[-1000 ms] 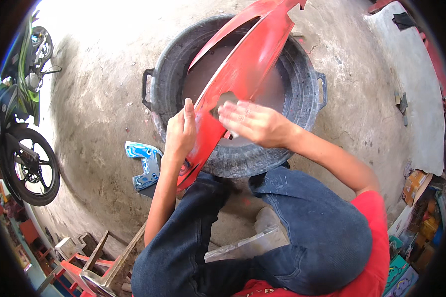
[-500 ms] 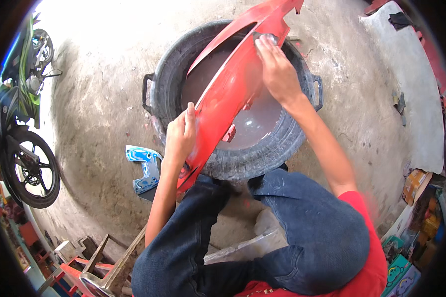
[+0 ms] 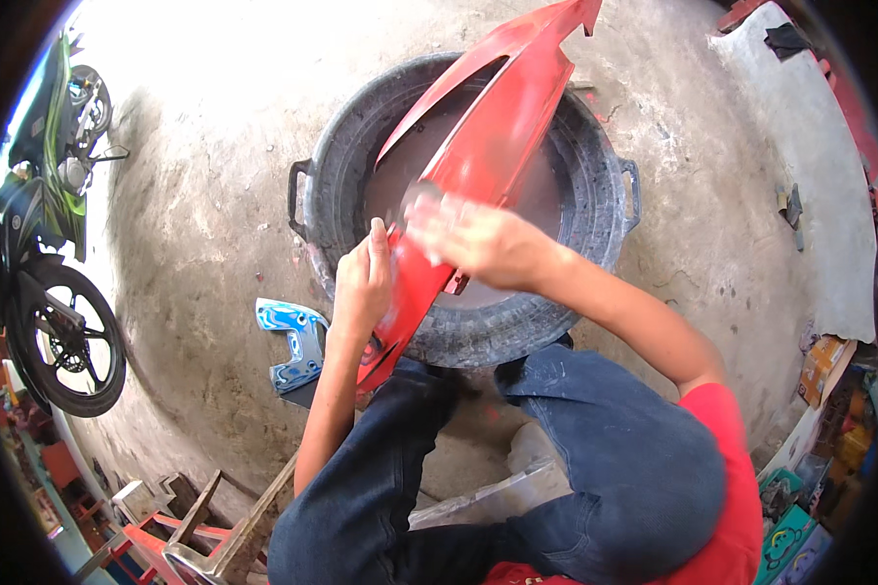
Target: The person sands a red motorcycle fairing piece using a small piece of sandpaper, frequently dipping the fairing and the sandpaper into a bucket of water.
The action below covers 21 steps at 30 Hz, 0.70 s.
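Observation:
A long red motorcycle body panel slants across a black tub, its lower end near my left knee and its forked end beyond the far rim. My left hand grips the panel's left edge, thumb pointing up along it. Blurred by motion, my right hand presses on the panel's face just beside the left thumb. Under its fingertips shows a dark grey piece, apparently sandpaper. Cloudy greyish water lies in the tub below the panel.
A blue-and-white patterned plastic part lies on the concrete left of the tub. Further left stands a motorcycle. A wooden frame is at lower left. Dark scraps lie on the right, near a grey sheet.
My right hand has slid down the panel with the dark piece, from near the far end to beside my left hand. The left hand keeps its hold.

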### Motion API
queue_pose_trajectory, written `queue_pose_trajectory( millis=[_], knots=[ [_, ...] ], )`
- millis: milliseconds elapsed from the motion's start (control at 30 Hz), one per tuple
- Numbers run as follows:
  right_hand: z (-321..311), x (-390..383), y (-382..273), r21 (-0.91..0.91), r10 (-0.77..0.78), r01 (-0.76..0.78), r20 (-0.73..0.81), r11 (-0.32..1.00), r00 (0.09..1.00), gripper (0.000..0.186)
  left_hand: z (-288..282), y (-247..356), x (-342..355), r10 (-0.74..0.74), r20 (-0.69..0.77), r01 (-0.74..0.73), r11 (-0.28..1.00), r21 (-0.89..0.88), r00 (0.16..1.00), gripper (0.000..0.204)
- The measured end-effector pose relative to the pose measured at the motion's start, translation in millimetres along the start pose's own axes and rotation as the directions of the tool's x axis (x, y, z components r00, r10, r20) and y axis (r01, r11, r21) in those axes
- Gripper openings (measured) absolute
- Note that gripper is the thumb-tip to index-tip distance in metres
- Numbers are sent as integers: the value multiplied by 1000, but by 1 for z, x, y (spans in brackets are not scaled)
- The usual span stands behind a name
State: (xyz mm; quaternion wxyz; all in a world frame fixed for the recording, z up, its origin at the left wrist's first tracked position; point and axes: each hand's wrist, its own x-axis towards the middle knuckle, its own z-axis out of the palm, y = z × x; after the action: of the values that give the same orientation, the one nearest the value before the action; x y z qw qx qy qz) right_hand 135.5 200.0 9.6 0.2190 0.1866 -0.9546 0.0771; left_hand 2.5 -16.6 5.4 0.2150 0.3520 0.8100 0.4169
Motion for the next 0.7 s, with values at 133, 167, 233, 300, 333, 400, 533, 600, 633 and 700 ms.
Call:
queue_pose_trajectory(
  millis=[133,167,233,300,333,400,533,600,633,700],
  knots=[
    [-4,-9,32,-33,451,-460,-151,887,880,47,0,2,-1,27,-13,-27,1000,6,1000,50],
    [-9,-12,39,-154,541,-577,-223,802,811,47,0,3,-1,45,-19,-45,999,15,999,50],
    [-4,-11,29,-151,527,-577,-273,803,805,47,-1,4,-1,14,-7,-14,1000,16,1000,50],
    [-2,-6,-2,-117,236,-248,-109,962,966,43,-2,4,0,-73,22,73,997,15,997,51],
    [0,-6,-15,-80,101,-103,-22,992,995,43,-2,5,0,-63,36,62,998,10,997,51],
    [-4,-7,-11,-37,165,-168,-62,985,984,42,-2,4,-1,-26,23,25,999,34,999,51],
    [-12,-16,29,-122,518,-565,-279,816,809,43,0,-2,-1,44,-1,-44,998,53,999,49],
    [-7,-14,15,-100,397,-419,-189,902,898,42,1,-9,-1,77,-2,-77,994,75,997,42],
    [-5,-10,-4,-66,228,-235,-98,970,969,42,2,-13,-1,79,21,-80,993,82,997,36],
    [5,-9,-29,-34,60,-63,-74,997,995,40,3,-21,-1,162,43,-166,981,105,986,26]
  ],
)
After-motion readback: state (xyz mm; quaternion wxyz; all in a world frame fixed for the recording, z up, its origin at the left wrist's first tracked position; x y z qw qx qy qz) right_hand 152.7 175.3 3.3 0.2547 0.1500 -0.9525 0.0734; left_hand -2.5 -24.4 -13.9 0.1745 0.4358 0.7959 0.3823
